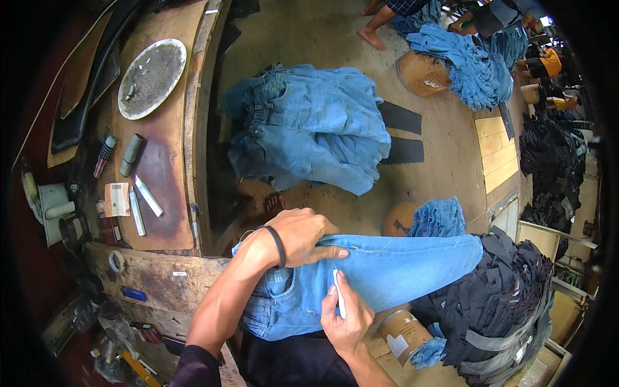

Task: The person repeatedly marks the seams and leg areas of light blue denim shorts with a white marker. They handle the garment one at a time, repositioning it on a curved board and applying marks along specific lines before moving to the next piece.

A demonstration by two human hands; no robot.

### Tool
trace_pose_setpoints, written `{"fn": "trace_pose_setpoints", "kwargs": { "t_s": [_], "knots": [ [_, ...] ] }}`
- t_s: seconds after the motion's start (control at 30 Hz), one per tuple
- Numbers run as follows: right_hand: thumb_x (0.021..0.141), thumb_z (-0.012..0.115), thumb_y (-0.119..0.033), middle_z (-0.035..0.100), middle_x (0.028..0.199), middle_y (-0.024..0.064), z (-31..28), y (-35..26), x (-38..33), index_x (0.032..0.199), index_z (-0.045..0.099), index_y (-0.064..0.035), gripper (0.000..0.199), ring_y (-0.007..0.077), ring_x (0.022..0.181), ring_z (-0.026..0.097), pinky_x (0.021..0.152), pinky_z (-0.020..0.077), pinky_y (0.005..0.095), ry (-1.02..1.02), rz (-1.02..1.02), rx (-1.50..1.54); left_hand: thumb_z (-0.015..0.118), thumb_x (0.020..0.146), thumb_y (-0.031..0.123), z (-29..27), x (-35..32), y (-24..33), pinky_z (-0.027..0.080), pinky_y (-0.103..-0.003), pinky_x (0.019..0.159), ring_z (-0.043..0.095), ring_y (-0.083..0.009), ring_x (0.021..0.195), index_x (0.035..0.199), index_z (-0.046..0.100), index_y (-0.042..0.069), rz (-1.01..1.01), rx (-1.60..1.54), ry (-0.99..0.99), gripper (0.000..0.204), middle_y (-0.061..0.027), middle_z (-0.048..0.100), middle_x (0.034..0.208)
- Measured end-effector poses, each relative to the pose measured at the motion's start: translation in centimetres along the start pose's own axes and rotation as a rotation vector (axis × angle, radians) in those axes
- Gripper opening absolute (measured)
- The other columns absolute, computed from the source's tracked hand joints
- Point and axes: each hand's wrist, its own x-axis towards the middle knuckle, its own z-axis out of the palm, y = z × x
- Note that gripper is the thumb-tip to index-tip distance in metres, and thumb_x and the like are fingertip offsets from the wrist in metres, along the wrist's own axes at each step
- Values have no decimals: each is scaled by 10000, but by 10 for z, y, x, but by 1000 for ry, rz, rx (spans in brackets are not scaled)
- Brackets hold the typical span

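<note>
Biggest thing I see: pile of light-blue jeans (309,126) on the floor, upper middle. Right of me, a heap of dark fabric pieces (509,303), lower right. On my lap: one pair of light-blue jeans (387,271), waistband at lower left, leg running out to the right, its end touching the dark heap. Wooden workbench (161,187) on my left, round metal tray (152,78) at its far end, small tools and markers nearer me. Left hand (300,235), black band on wrist, lies on the upper edge of the jeans, fingers together, curled over the fabric, gripping it. Right hand (347,316) just below, thumb and fingers pinching a white chalk stick (338,293), tip on the denim.
</note>
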Motion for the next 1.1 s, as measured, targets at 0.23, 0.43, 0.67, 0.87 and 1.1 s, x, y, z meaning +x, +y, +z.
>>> {"fn": "trace_pose_setpoints", "kwargs": {
  "t_s": [0.23, 0.43, 0.67, 0.87, 1.1],
  "knots": [
    [865, 735, 52, 668, 686, 110, 6, -6, 20, 1258, 716, 76, 394, 225, 502, 610, 493, 506, 353, 70, -53, -9, 705, 977, 551, -8, 2, 3, 571, -523, 767, 721, -454, 858, 996, 806, 45, -8, -12, -41, 516, -243, 743, 847],
    [860, 730, 67, 690, 722, 128, 1, -14, 22, 1254, 713, 87, 395, 247, 549, 661, 531, 542, 363, -82, 77, 5, 703, 987, 527, -1, 1, 2, 574, -521, 763, 719, -456, 849, 965, 801, 25, 7, 34, 20, 512, -253, 731, 823],
    [845, 737, 82, 707, 759, 152, -3, -14, 20, 1249, 721, 87, 405, 259, 568, 672, 555, 562, 355, -22, 55, 35, 704, 995, 500, -2, 2, 2, 569, -527, 740, 711, -461, 818, 928, 795, 15, 42, 21, 52, 498, -256, 722, 795],
    [847, 742, 76, 750, 843, 193, 1, -13, 24, 1228, 718, 87, 382, 291, 622, 721, 563, 573, 371, -42, 85, 31, 701, 997, 496, 0, 1, 2, 569, -525, 717, 710, -458, 793, 888, 785, 12, 43, 21, 65, 503, -250, 716, 775],
    [855, 735, 55, 762, 883, 208, -2, -19, 34, 1188, 715, 75, 335, 311, 662, 746, 580, 589, 378, -110, 156, 39, 705, 996, 483, 0, 2, 2, 569, -528, 702, 711, -460, 772, 873, 782, 2, 36, -1, 72, 502, -259, 702, 745]
  ]
}}
